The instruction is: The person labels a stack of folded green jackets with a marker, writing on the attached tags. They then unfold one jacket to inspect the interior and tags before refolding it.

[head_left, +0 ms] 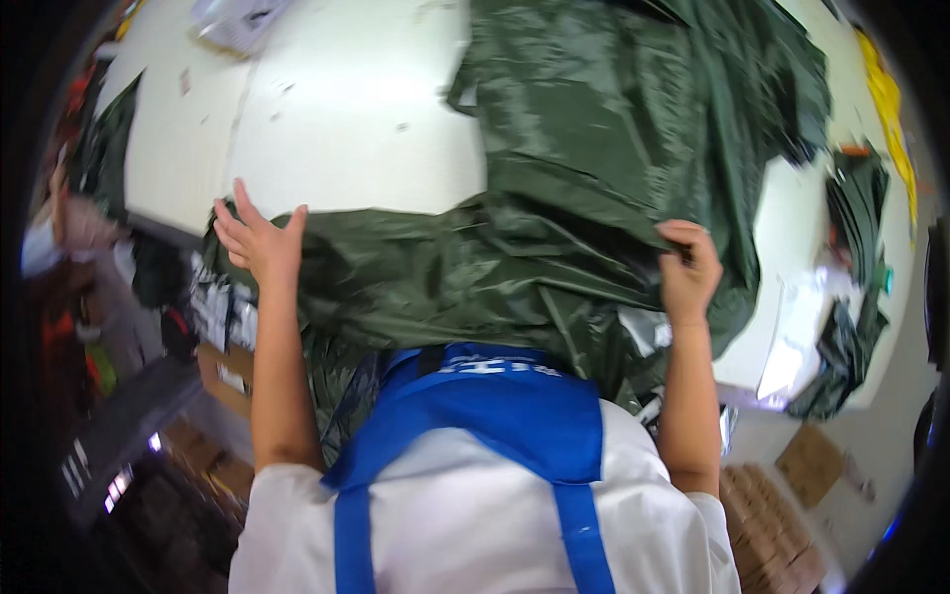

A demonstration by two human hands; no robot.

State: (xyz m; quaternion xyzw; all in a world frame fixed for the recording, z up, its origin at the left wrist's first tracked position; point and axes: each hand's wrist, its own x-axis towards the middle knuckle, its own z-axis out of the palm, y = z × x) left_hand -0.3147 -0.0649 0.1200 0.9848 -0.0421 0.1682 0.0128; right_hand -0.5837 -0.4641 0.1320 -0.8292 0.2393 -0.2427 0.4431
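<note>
A shiny dark green raincoat [584, 129] is spread over the white table [356, 119], its far part lying to the right of centre. Part of it runs leftward along the near edge in loose folds and hangs down in front of my blue apron. My left hand [262, 238] is open, fingers spread, over the left end of this green material. On the right, my right hand [690, 267] is closed, with fingers and thumb pinching a fold of the raincoat. The fingertips there are partly hidden by the curled hand.
A clear plastic bag [237, 22] lies at the far left of the table. More folded green material [856, 208] rests along the right edge, beside a yellow strip [891, 119]. Cardboard boxes [767, 525] stand below right, and an open carton [226, 381] below left. Another person [59, 233] is at the left.
</note>
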